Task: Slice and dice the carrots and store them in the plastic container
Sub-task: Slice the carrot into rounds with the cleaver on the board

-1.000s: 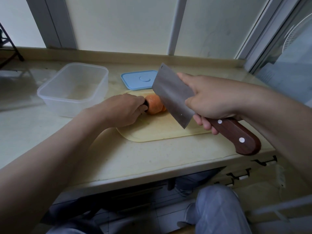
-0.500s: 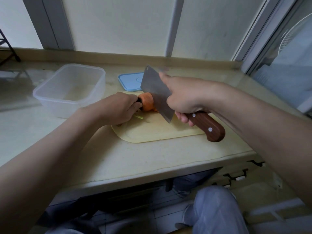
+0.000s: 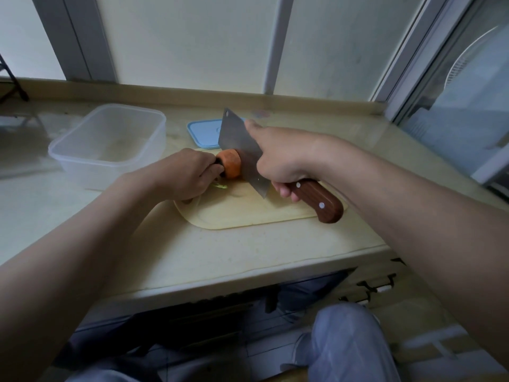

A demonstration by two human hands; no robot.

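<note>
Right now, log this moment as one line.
left hand: holds carrot on cutting board | right hand: grips cleaver, blade against carrot | plastic container: no pieces yet

The cleaver [image 3: 237, 142] now lower and farther left, blade against the carrot [image 3: 231, 164], near the cutting board [image 3: 248, 213].

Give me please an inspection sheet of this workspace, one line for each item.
Surface: pale counter with a cutting board on it.
Job's things: carrot on the board, cleaver set against it; plastic container at left, no carrot seen inside; blue lid behind the board.
Clutter: small green scrap on the board.
Hands: left hand holds the carrot; right hand grips the cleaver handle.
Cables: nothing seen.
Surroundings: window frame behind; fan at right; drawer handles below.
</note>
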